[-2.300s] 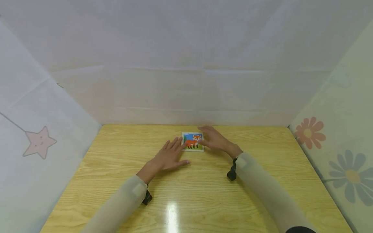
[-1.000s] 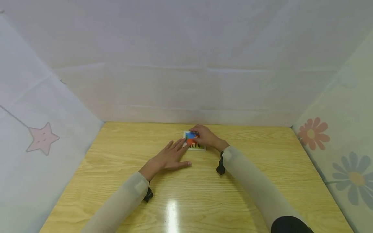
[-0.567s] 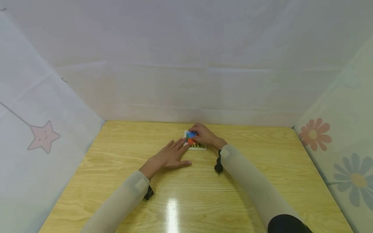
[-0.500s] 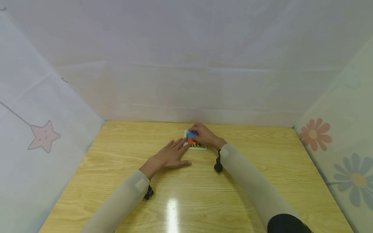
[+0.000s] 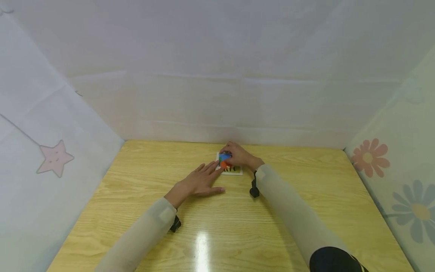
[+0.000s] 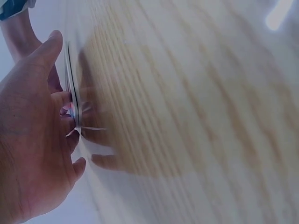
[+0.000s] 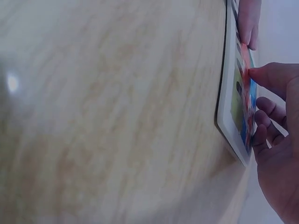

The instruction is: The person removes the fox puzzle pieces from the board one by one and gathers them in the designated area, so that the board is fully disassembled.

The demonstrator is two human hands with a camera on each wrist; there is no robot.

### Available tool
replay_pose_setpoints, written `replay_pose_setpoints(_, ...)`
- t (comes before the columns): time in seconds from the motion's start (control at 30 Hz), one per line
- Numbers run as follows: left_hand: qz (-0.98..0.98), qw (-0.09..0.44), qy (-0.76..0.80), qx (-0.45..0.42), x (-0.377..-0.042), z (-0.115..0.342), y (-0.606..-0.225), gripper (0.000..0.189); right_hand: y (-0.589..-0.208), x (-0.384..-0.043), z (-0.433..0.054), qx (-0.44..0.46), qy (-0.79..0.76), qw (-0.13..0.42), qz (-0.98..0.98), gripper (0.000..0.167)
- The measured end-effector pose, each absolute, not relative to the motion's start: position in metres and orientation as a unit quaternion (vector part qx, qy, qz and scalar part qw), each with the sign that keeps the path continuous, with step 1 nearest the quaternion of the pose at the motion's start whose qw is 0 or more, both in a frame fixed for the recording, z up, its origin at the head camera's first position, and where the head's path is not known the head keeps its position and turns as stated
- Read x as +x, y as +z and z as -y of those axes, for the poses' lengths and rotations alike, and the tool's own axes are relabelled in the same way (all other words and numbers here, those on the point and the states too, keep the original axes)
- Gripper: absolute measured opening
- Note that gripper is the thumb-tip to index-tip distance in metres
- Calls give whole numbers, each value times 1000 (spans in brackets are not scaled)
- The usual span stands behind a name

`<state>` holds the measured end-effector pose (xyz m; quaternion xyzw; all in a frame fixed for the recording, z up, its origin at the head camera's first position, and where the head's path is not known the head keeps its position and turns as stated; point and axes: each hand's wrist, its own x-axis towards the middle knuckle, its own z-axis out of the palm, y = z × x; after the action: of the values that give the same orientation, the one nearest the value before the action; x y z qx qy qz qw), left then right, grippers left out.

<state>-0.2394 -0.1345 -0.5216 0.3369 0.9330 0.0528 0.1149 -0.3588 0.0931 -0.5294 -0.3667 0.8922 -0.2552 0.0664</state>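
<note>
A thin picture board (image 5: 232,170) with a pale border lies flat on the tabletop (image 5: 231,223), toward its far edge and near the middle. Its lower strip shows dark stripes on green, with a red-orange patch and blue above; the hands hide much of the rest, so the whole picture cannot be read. The right hand (image 5: 238,155) covers its upper right part, thumb on the red area, fingers bent toward the far side. Whether that grip pinches some part of the board or only presses it, I cannot tell. The left hand (image 5: 200,182) covers the lower left corner, its grip relaxed, fingers straight, their tips resting on the board and the thumb spread out over the tabletop. In the left wrist view the board is nearly edge-on and mostly behind the hand; in the right wrist view the right hand is cut off by the frame.

Both pale sleeves (image 5: 295,211) run out at the bottom of the head view, each with a small black device (image 5: 254,189) at the wrist. A dark rounded shape (image 5: 331,260), cut off below, hides part of the right sleeve. White cloth (image 5: 217,75) stands behind and at both sides, printed with a pink star (image 5: 55,158) and two flowers (image 5: 370,157).
</note>
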Motion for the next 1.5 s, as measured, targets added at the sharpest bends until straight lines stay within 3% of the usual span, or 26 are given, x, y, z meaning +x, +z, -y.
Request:
replay_pose_setpoints(0.4, -934, 123, 41, 332, -241, 131, -518, 93, -517, -367, -94, -379, -211, 114, -894, 37)
replay_pose_setpoints(1.5, -934, 132, 27, 330, -240, 128, -509, 93, -510, -373, -85, -376, -217, 128, -892, 31)
